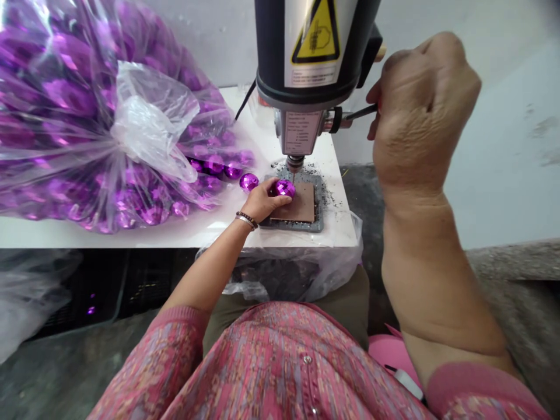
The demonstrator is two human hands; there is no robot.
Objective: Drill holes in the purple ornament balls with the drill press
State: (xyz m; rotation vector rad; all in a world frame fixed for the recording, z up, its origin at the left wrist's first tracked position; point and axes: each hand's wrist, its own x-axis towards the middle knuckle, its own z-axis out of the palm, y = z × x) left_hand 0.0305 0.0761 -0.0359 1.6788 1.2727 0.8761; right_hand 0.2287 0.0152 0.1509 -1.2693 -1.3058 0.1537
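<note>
My left hand [263,201] grips a shiny purple faceted ball [285,188], fingers behind it and thumb in front. The ball is at the brown board [301,204] on the grey base of a drill press [301,128]. Just above and beside the ball is the drill's chuck [295,163] with a thin bit; whether the bit touches the ball I cannot tell. My right hand [426,105] is raised at the machine's right side, closed around the feed lever [364,111]. Another purple ball [249,182] lies left of my left hand.
A big tied plastic bag [87,116] of purple balls fills the left of the white table [210,230]. Dark shavings [328,189] lie around the drill base. A clear plastic bag [301,274] hangs at the table's front edge. A black cable [245,100] runs behind the machine.
</note>
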